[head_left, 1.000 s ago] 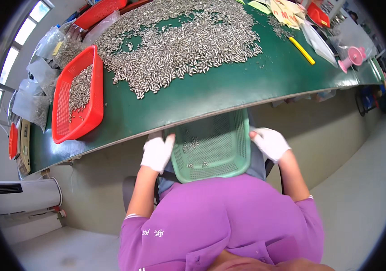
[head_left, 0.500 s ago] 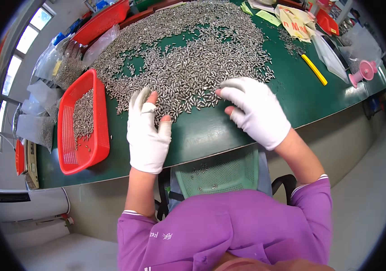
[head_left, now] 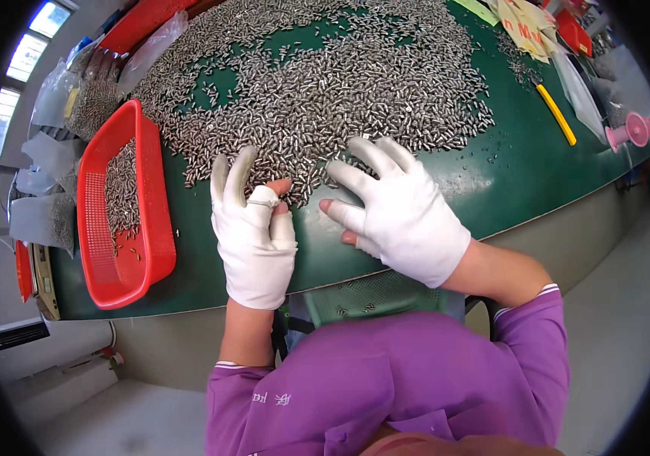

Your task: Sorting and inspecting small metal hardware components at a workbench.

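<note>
A wide spread of small, shiny metal pins covers much of the green table. Both hands wear white gloves that leave the thumb and forefinger tips bare. My left hand is at the near edge of the heap, its thumb and forefinger tips brought together in a pinch while the other fingers stretch over the pins. Anything between those tips is too small to make out. My right hand lies to the right with fingers spread, the longer fingertips at the edge of the pins and the thumb over bare green tabletop.
Left of the heap stands a red plastic basket partly filled with pins. Clear bags of small parts sit beyond it. On the right lie a yellow-handled cutter and a pink spool. Below the table edge is a green basket.
My right hand has moved left and nearer the table edge, its fingers spreading wider. My left forefinger has bent toward the thumb. The whole view has shifted slightly.
</note>
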The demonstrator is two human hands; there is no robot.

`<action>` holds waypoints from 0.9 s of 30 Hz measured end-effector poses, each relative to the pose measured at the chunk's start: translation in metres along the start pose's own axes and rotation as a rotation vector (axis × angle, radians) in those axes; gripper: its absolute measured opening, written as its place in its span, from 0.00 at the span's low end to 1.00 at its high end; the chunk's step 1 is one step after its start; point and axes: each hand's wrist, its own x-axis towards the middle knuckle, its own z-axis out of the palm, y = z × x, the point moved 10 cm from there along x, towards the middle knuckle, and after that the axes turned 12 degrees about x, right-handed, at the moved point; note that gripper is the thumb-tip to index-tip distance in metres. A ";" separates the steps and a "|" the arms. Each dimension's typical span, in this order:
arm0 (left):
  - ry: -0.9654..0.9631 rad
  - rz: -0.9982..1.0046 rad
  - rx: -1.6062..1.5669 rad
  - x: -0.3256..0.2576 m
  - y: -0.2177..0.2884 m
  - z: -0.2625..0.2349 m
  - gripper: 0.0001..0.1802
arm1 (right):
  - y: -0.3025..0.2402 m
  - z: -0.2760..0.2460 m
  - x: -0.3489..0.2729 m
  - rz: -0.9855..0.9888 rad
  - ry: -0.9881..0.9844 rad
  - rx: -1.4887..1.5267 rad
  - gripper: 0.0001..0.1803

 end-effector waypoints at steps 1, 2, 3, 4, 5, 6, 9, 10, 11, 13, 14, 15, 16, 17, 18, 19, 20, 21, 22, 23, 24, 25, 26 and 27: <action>-0.014 0.003 -0.007 0.001 0.002 0.001 0.15 | 0.002 -0.001 -0.003 0.011 0.000 -0.009 0.21; -0.029 0.003 -0.013 0.000 0.003 0.002 0.14 | 0.003 -0.003 -0.007 0.012 -0.002 -0.012 0.21; -0.030 0.009 -0.019 -0.001 0.003 0.004 0.15 | 0.005 -0.007 -0.012 0.022 0.008 -0.016 0.20; -0.044 0.019 0.019 -0.001 0.004 0.003 0.16 | 0.007 -0.010 -0.018 0.033 0.018 -0.020 0.19; -0.056 0.030 0.051 -0.001 0.006 0.003 0.17 | 0.011 -0.014 -0.024 0.052 0.005 -0.041 0.19; -0.079 0.036 0.084 -0.001 0.005 0.005 0.20 | 0.016 -0.020 -0.031 0.081 0.002 -0.071 0.19; -0.093 0.050 0.136 0.000 0.003 0.011 0.23 | 0.035 -0.041 -0.056 0.172 0.041 -0.178 0.18; -0.098 0.057 0.150 -0.002 0.003 0.012 0.24 | 0.041 -0.047 -0.064 0.191 0.051 -0.222 0.18; -0.105 0.066 0.163 -0.003 0.004 0.012 0.25 | 0.048 -0.053 -0.070 0.214 0.067 -0.277 0.18; -0.080 0.045 0.159 -0.001 0.006 0.002 0.26 | 0.056 -0.074 -0.080 0.200 0.215 -0.383 0.16; -0.062 0.038 0.148 -0.001 0.009 -0.001 0.26 | 0.061 -0.084 -0.086 0.195 0.311 -0.436 0.15; -0.049 0.025 0.173 -0.001 0.009 -0.003 0.20 | 0.071 -0.091 -0.095 0.225 0.410 -0.436 0.14; -0.049 0.008 0.185 -0.003 0.009 -0.004 0.17 | 0.075 -0.097 -0.100 0.268 0.473 -0.491 0.13; -0.051 -0.008 0.204 -0.004 0.008 -0.007 0.14 | 0.079 -0.101 -0.102 0.282 0.515 -0.487 0.13; -0.075 -0.001 0.194 -0.005 0.009 -0.005 0.11 | 0.081 -0.104 -0.103 0.297 0.556 -0.484 0.13; -0.104 -0.021 0.180 -0.008 0.010 -0.002 0.12 | 0.081 -0.105 -0.103 0.303 0.572 -0.464 0.13; -0.120 -0.031 0.187 -0.010 0.009 0.001 0.13 | 0.078 -0.102 -0.098 0.293 0.557 -0.434 0.12; -0.134 -0.027 0.207 -0.010 0.010 0.003 0.13 | 0.074 -0.100 -0.092 0.283 0.542 -0.405 0.12; -0.136 -0.044 0.228 -0.008 0.011 0.002 0.13 | 0.071 -0.095 -0.083 0.243 0.510 -0.341 0.11; -0.137 -0.064 0.254 -0.007 0.011 -0.001 0.13 | 0.063 -0.091 -0.072 0.215 0.490 -0.290 0.11; -0.127 -0.076 0.238 -0.005 0.011 0.002 0.13 | 0.059 -0.086 -0.063 0.191 0.473 -0.202 0.10; -0.127 -0.074 0.211 -0.004 0.011 0.006 0.12 | 0.051 -0.081 -0.053 0.154 0.447 -0.150 0.11; -0.127 -0.076 0.188 -0.003 0.009 0.007 0.11 | 0.046 -0.071 -0.040 0.143 0.390 -0.042 0.10; -0.132 -0.061 0.204 -0.003 0.013 0.010 0.11 | 0.035 -0.064 -0.034 0.094 0.352 -0.040 0.08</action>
